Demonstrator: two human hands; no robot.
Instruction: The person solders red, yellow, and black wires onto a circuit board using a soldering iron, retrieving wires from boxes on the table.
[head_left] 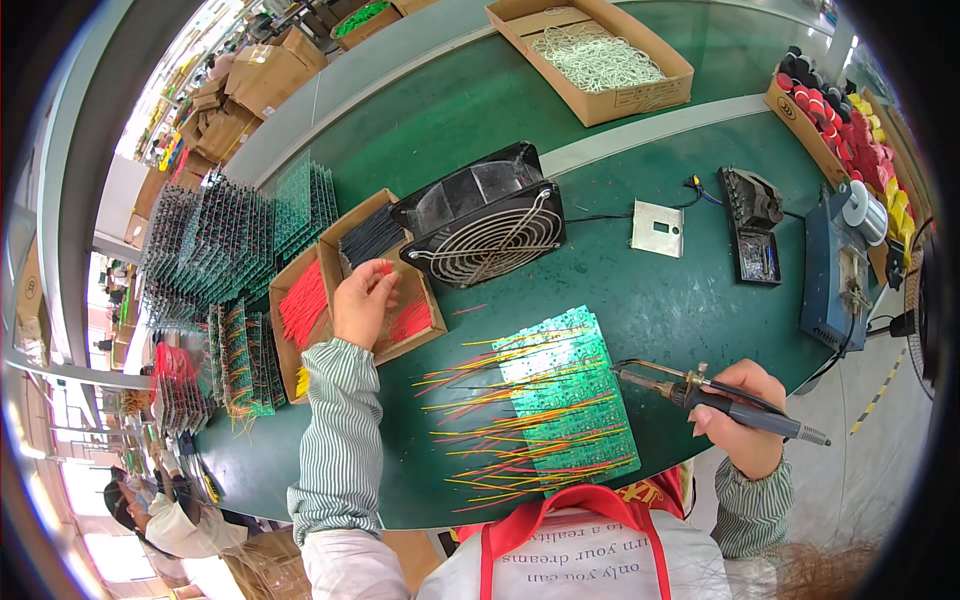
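My right hand [745,418] is closed round a soldering iron [735,403] with a thin solder feed tube along it; its tip points at the right edge of a green circuit board panel [570,400]. Rows of red, yellow and black wires [480,432] stick out leftward from the panel. My left hand [365,303] hovers over a divided cardboard box, thumb and fingertips pinched together. A speck of red shows at those fingertips, too small to name. Below the hand lie red wires [410,318] in one compartment; more red wires [303,305] and black wires [372,238] fill others.
A black fan [480,215] stands behind the panel. Stacked circuit boards [225,240] crowd the left. At right are a blue soldering station [835,270], a solder spool [864,213] and a black iron holder [750,225]. A carton of white cords [600,60] stands far back.
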